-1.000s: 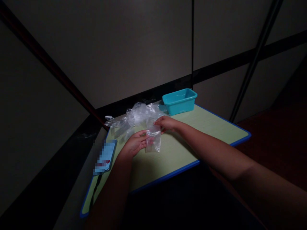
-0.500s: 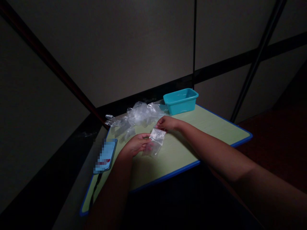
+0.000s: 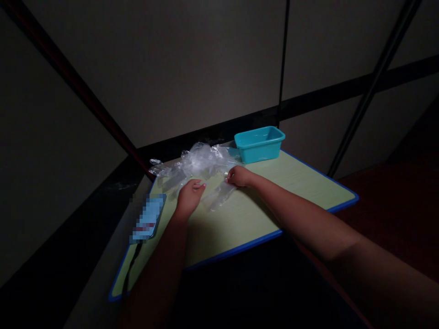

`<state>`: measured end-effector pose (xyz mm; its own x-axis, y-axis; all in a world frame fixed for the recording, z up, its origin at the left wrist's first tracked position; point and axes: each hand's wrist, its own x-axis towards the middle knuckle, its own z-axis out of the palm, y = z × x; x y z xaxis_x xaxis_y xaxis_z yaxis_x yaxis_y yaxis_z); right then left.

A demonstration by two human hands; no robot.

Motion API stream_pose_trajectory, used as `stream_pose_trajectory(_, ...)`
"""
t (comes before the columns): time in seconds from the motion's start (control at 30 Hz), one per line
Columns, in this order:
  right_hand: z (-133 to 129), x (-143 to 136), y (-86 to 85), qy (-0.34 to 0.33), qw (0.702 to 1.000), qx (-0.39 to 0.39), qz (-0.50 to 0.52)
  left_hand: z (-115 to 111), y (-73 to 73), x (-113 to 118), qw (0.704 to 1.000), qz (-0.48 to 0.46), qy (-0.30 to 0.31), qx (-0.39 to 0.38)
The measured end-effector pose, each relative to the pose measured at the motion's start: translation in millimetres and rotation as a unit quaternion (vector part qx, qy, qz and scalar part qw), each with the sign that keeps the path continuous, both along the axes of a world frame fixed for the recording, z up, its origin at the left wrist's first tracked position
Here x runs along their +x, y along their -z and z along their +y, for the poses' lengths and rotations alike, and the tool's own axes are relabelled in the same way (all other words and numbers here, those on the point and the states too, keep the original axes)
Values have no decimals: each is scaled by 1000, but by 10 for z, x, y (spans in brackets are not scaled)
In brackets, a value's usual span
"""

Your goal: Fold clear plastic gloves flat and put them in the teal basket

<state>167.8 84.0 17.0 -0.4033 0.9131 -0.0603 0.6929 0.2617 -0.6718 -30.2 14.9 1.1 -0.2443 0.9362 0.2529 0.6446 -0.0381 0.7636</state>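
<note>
A small clear plastic bag hangs low over the table, its upper right corner pinched between the thumb and fingers of my right hand. My left hand is just left of this bag, thumb and fingers drawn together at the tips. A pale sliver shows at those fingertips, too faint to tell whether it is plastic. Behind both hands lies a loose heap of clear plastic bags, crumpled and overlapping.
A turquoise plastic basket stands at the back of the pale green table, touching or close to the heap. A phone, partly pixelated, lies by the left edge, with a dark cord below it. A panelled wall rises behind.
My left hand has moved up and left, off the bag's lower left part. The bag now looks narrower and slanted. My right hand keeps its pinch in nearly the same place.
</note>
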Motion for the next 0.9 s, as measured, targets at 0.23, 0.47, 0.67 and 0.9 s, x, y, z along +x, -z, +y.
stream_pose_trajectory(0.23, 34, 28, -22, -19, 998, -5, -53, -139, 50, 281, 953, 286, 98, -22)
stream_pose_trajectory(0.47, 31, 48, -21, -7, 999, -52, -9, -163, 58, 281, 947, 272, 170, -27)
stream_pose_trajectory(0.67, 38, 44, -20, -2, 997, -76, 10, -172, 59, 290, 947, 233, 221, 2)
stream_pose_trajectory(0.9, 31, 39, -6, -4, 996, -81, 23, -148, 70, 300, 951, 220, 219, -5)
